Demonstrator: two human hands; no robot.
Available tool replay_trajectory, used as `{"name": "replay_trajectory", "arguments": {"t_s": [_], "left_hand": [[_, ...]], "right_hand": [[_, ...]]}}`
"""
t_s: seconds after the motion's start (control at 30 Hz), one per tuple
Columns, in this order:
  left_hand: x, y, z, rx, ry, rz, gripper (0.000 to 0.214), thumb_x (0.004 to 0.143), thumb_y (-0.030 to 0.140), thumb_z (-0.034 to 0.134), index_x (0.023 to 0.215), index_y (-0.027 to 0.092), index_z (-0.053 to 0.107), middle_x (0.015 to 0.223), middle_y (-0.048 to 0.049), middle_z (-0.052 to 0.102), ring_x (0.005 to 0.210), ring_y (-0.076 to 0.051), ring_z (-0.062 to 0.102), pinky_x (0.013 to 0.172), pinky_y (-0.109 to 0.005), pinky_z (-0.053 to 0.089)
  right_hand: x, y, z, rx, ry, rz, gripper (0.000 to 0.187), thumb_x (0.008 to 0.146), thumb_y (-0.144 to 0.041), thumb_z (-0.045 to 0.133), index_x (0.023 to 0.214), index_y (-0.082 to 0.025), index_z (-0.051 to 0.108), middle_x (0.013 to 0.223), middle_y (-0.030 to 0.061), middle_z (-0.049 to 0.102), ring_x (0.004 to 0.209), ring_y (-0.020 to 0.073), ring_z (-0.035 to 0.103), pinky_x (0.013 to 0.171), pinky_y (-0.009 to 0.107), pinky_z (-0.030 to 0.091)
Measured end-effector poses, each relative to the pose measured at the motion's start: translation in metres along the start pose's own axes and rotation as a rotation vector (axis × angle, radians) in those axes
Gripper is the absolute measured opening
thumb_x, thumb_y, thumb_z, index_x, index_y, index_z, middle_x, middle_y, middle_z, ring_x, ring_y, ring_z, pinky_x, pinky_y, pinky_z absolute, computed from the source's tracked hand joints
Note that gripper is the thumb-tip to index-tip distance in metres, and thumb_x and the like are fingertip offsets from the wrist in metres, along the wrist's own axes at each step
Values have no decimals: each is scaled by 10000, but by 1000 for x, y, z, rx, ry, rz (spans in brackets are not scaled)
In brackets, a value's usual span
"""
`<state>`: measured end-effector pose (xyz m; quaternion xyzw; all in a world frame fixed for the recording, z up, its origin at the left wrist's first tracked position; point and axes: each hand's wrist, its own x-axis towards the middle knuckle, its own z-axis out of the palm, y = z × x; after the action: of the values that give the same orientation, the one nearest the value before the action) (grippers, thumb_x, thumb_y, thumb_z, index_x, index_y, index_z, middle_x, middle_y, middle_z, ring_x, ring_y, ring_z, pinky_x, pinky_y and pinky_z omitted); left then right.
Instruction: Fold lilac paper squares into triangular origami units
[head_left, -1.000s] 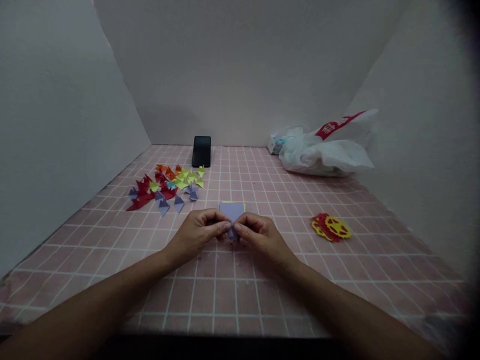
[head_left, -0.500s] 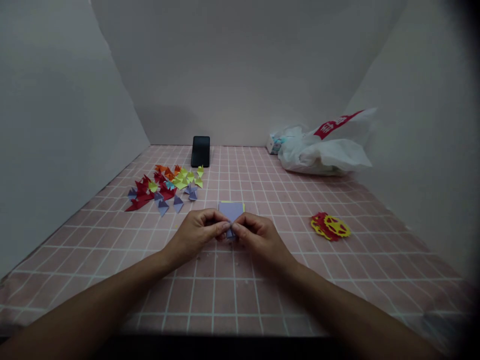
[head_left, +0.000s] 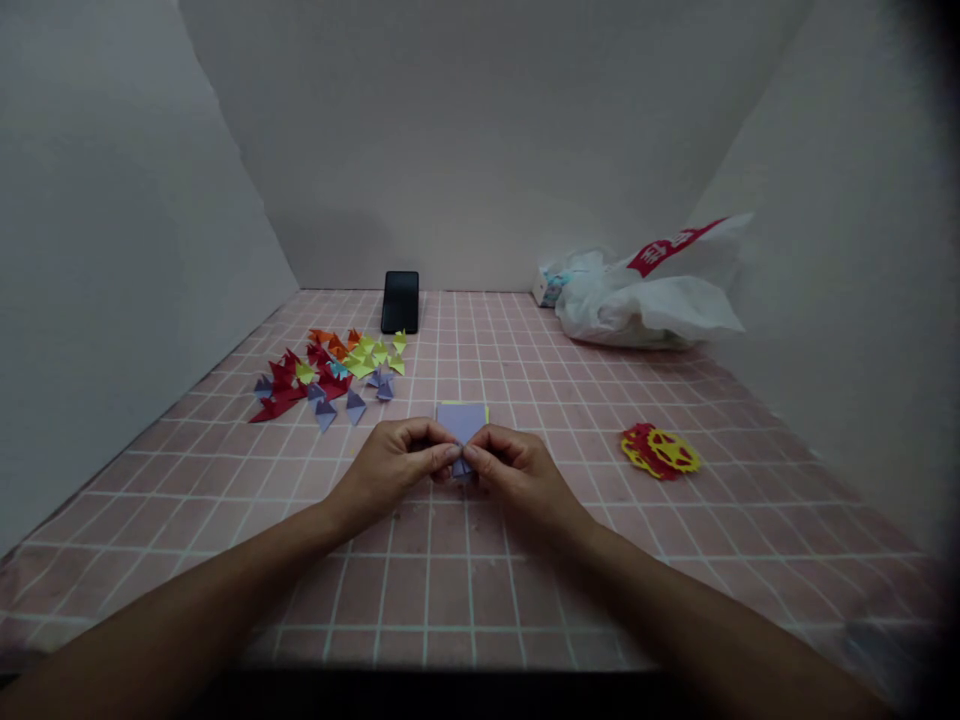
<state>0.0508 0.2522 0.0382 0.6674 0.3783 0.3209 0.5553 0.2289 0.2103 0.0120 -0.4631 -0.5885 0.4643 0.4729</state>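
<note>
Between my fingertips is a small folded piece of purple paper (head_left: 460,468), mostly hidden by the fingers. My left hand (head_left: 401,462) pinches it from the left, thumb on top. From the right, my right hand (head_left: 517,470) pinches it too, and the two thumb tips nearly meet. Just beyond the fingers lies a stack of square paper (head_left: 462,415), purple on top with a yellow edge showing. Where the folded piece ends and the stack begins is hard to make out.
Several folded paper shapes (head_left: 330,375) in red, orange, yellow, purple and blue lie at the left. A black phone (head_left: 400,302) leans behind them. Red and yellow cut-out discs (head_left: 661,452) lie right. A white plastic bag (head_left: 645,305) and a small box (head_left: 547,287) stand at the back right.
</note>
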Motion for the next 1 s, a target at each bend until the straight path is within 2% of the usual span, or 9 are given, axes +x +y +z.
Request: {"name": "replay_trajectory", "arguments": {"t_s": [0.27, 0.53, 0.67, 0.8, 1.0], "left_hand": [[0, -2, 0, 23, -18, 25, 148, 806, 279, 651, 744, 146, 667, 612, 21, 620, 591, -102, 567, 599, -222, 452], [-2, 1, 2, 41, 46, 3, 153, 795, 285, 639, 723, 152, 614, 616, 32, 590, 563, -94, 551, 570, -220, 446], [-1, 1, 2, 43, 54, 8, 150, 795, 285, 637, 727, 152, 617, 622, 32, 584, 565, -93, 544, 575, -223, 449], [0, 3, 2, 36, 27, 6, 157, 804, 296, 629, 744, 151, 627, 627, 28, 585, 575, -98, 546, 582, -228, 453], [0, 6, 2, 81, 50, -6, 153, 783, 288, 618, 709, 155, 605, 599, 32, 567, 550, -99, 538, 551, -221, 441]], "right_hand": [[-2, -6, 2, -248, 76, -122, 226, 871, -259, 576, 661, -176, 571, 641, -8, 559, 616, 123, 498, 592, 267, 362], [-2, -4, 1, 27, -18, 17, 250, 897, -369, 561, 746, -174, 600, 656, -4, 568, 594, 122, 513, 577, 266, 402], [-1, -5, 2, 43, 2, 51, 208, 853, -336, 623, 719, -184, 574, 636, -13, 565, 573, 118, 504, 558, 262, 394], [-2, -3, 3, 29, 9, 55, 210, 856, -323, 610, 701, -192, 555, 611, -18, 560, 564, 118, 505, 553, 263, 389], [-2, -3, 2, 71, -42, 71, 216, 868, -342, 590, 722, -184, 571, 646, -8, 570, 589, 121, 516, 580, 270, 404]]}}
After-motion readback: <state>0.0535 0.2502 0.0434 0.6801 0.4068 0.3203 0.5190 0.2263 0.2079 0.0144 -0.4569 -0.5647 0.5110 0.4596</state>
